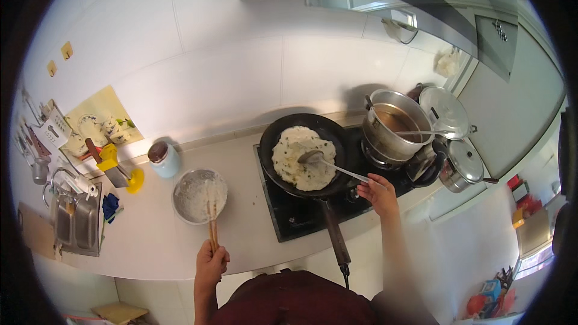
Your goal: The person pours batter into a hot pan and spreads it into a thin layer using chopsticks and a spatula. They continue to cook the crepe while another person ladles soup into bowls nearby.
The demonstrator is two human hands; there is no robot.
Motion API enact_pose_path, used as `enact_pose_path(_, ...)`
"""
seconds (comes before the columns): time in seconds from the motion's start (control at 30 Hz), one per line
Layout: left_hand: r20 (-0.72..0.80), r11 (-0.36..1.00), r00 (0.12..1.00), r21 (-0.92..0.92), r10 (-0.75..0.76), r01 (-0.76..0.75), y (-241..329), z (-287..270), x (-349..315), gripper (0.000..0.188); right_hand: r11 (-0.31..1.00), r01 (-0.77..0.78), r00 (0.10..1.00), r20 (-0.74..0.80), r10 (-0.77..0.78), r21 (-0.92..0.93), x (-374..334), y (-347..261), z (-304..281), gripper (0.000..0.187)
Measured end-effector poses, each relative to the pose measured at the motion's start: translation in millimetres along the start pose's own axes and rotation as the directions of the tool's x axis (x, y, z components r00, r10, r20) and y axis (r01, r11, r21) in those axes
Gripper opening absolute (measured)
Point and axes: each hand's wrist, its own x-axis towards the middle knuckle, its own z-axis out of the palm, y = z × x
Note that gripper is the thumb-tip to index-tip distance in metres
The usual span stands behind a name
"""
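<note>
My right hand (378,193) grips the handle of a metal spoon (312,157), whose bowl rests on a pale flat pancake flecked with green (303,157). The pancake lies in a black frying pan (332,129) on a black stove (292,213); the pan's dark handle points toward me. My left hand (210,263) holds a pair of wooden chopsticks (212,222) upright, their tips over a metal bowl (199,195) smeared with white batter on the white counter.
A steel pot (394,121) with brown liquid and a ladle sits on the far burner, with lids and a kettle (460,165) to its right. A lidded jar (164,159), a yellow-handled tool (114,165) and a sink (77,222) stand to the left.
</note>
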Motion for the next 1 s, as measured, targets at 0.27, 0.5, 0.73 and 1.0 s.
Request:
enact_pose_path(0.27,-0.081,1.0,0.997,0.016,-0.014,0.016,-10,1,-22,0.011,0.344,0.061,0.998,0.061,-0.013,-0.937,2,22,-49,0.042)
enact_pose_path(0.5,-0.124,1.0,0.992,-0.014,0.022,-0.024,-8,-1,-39,0.01,-0.368,0.479,0.841,0.536,-0.066,-0.797,76,92,-69,0.027)
enact_pose_path(0.73,-0.232,0.998,0.972,-0.044,-0.043,0.033,-7,0,-59,0.009,-0.181,0.432,0.899,0.404,0.171,-0.884,105,100,-89,0.015)
enact_pose_path(1.0,-0.254,1.0,0.967,-0.002,-0.005,0.005,-9,-5,-64,0.009,-0.125,0.128,0.965,0.095,0.243,-0.984,127,111,-98,0.019)
